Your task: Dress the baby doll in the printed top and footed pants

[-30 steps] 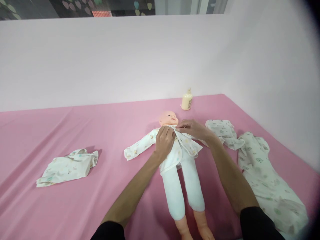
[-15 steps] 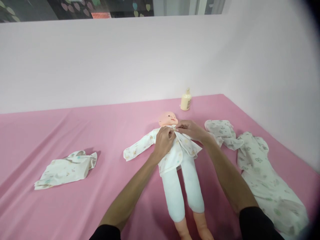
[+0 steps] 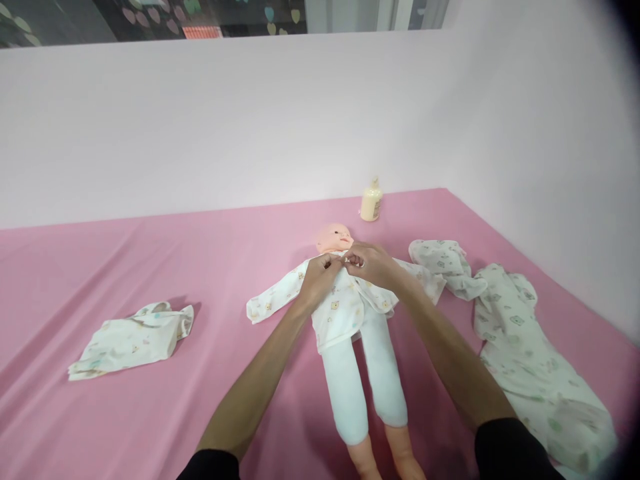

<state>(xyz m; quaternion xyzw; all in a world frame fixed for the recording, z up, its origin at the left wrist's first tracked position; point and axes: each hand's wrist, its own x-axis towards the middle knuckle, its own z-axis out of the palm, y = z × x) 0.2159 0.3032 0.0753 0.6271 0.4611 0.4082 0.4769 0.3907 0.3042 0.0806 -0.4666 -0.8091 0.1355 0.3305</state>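
Note:
A baby doll (image 3: 334, 239) lies on its back, its head toward the wall. It wears a white printed baby jacket (image 3: 336, 317), with the lower front parted over pale, whitish legs. At the jacket's neckline, my left hand (image 3: 321, 275) pinches the fabric edge between thumb and fingers. Right beside it, my right hand (image 3: 371, 263) has its fingers curled and pinched on the same neckline. My fingers cover the exact spot of the fastening. Both jacket sleeves stretch out to the sides.
A pink sheet (image 3: 215, 267) covers the surface, with white walls behind and at right. A cream pump bottle (image 3: 371, 202) stands beyond the doll's head. Folded printed cloth (image 3: 133, 340) lies at left; more printed baby clothes (image 3: 535, 360) and a bundled garment (image 3: 443, 263) lie at right.
Both hands have shifted slightly left along the neckline. The left hand has turned flatter, and the right jacket front now lies lower, with its sleeve more exposed.

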